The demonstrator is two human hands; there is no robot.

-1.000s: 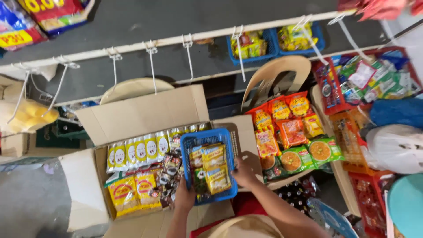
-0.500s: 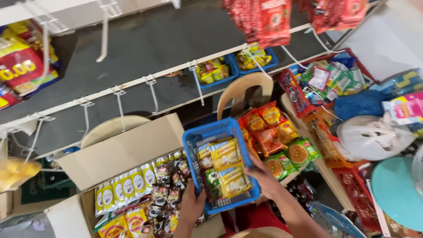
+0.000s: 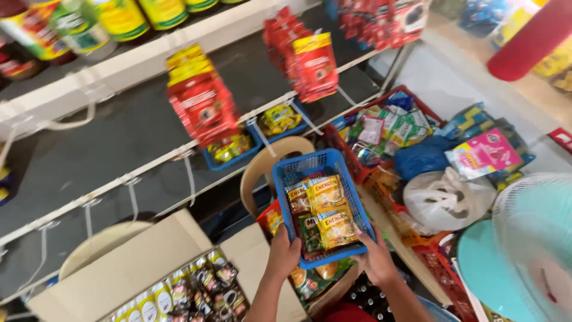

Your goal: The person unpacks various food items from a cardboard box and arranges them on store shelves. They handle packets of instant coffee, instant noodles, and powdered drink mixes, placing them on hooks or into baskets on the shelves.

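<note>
Now both hands grip a blue basket (image 3: 322, 206) of packets: left hand (image 3: 282, 253) at its 7 o'clock corner, right hand (image 3: 376, 257) at 5 o'clock, so it stays level above the box (image 3: 149, 256).

We've got the basket (image 3: 322, 206) held up between left hand (image 3: 283, 253) and right hand (image 3: 376, 259), sachets (image 3: 325, 211) lying in it. Cardboard box (image 3: 149, 268) sits below-left with packets (image 3: 196, 292) inside. Chair (image 3: 268, 164) behind the basket. Crate (image 3: 381, 128) to its right, bag (image 3: 444, 200) below the crate, fan (image 3: 524, 250) far right.
</note>
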